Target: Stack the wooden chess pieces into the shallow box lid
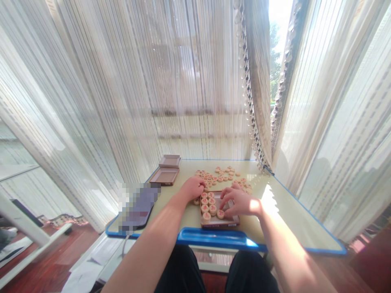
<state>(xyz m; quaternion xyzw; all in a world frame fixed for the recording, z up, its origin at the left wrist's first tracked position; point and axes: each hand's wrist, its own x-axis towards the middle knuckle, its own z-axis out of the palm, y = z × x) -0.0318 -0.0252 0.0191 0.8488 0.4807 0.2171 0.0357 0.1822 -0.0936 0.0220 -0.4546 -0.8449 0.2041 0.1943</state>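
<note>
A shallow box [229, 221] sits near the front of the table, with round wooden Chinese chess pieces [211, 202] lined up in two columns along its left side. My right hand [240, 202] reaches over the box from the right. Its thumb and finger close on a single Chinese chess piece [220, 214] beside the columns. At the box's far left corner is my left hand [194, 188], its fingers curled down by the loose pieces. What those fingers hold, if anything, is hidden. Several more pieces [210, 178] lie scattered beyond both hands, their faces marked in red.
An open, empty-looking box lid and tray [165, 176] lie at the table's far left. A phone or tablet [140, 207], partly blurred out, rests at the left with a cable. A blue edge strip [214, 237] borders the table [293, 219]. Curtains [198, 81] hang behind.
</note>
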